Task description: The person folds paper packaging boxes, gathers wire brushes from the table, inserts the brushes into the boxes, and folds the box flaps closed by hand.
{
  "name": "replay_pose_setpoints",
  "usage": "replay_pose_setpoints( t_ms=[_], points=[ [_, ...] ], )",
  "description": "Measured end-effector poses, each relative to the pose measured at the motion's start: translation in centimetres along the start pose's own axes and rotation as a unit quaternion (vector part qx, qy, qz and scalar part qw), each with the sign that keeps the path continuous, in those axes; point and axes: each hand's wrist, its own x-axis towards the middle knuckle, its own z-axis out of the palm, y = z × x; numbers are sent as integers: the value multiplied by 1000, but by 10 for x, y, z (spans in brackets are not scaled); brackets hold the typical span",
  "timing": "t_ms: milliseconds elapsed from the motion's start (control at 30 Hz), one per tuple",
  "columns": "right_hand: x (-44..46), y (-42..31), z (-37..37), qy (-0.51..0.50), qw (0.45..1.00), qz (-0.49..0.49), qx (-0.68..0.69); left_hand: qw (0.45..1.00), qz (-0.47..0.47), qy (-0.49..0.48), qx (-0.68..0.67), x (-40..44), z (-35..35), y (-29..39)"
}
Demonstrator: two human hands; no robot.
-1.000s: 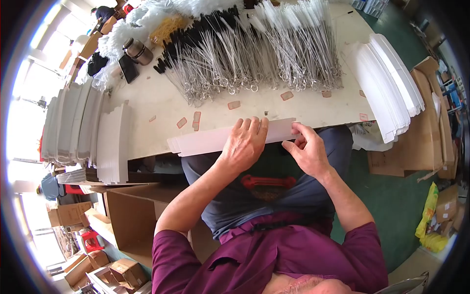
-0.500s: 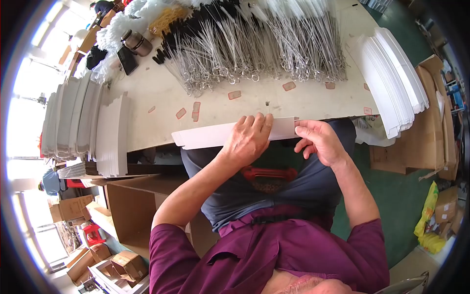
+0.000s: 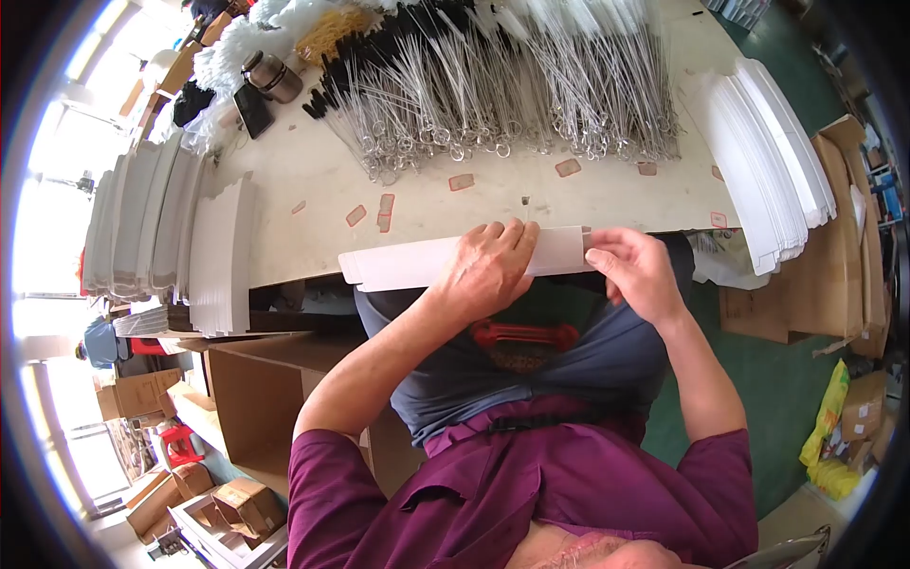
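Long narrow white card box (image 3: 408,262): It lies along the near edge of the pale, flat tabletop (image 3: 607,201), and part of it seems to poke out over the lap in dark blue trousers (image 3: 436,379). I cannot tell if it is flat or puffed open inside.
Left hand (image 3: 488,268): It goes across the middle of the box and grips it, with the fingers over the far edge and the thumb by the near edge.
Right hand (image 3: 642,272): It is at the right end of the box, with bent fingers right by that end. I cannot tell if they pinch the card.
Step in hand: It looks like work on the right end, with the left hand making the box steady.
Next move calls for: I think a firm left hand and soft, careful right fingertips, because thin card may bend.
Wire sticks: A big heap of thin silver wire sticks with ring ends (image 3: 455,104) lies past the box, with the rings facing it.
White card stacks: One tall white card stack (image 3: 223,247) is left of the box, and one fanned white card stack (image 3: 758,161) is right of it.
Little labels: Small red-edged paper labels (image 3: 462,182) dot the space just past the box.
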Motion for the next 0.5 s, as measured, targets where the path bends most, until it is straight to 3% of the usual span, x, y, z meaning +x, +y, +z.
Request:
replay_pose_setpoints(
  t_ms=[33, 67, 100, 133, 200, 433, 500],
  points=[
    [-5, -2, 3, 83, 961, -142, -224, 1000, -6, 2, -9, 2, -1, 0],
    [-8, -5, 6, 160, 846, -273, -429, 1000, -6, 3, -9, 4, -2, 0],
    [-6, -9, 9, 178, 749, -386, -507, 1000, -4, 2, -22, 6, -1, -1],
    [-2, -11, 14, 181, 749, -386, -508, 999, -1, 1, -36, 9, -1, 0],
    [4, -13, 23, 119, 672, -417, -601, 999, 7, -4, -48, 17, -4, 7],
    [25, 3, 26, 35, 687, -379, -619, 996, -13, -58, -67, 17, 11, 6],
    [29, -2, 16, 36, 687, -387, -614, 997, -10, -19, -80, 15, 5, 4]
  ],
)
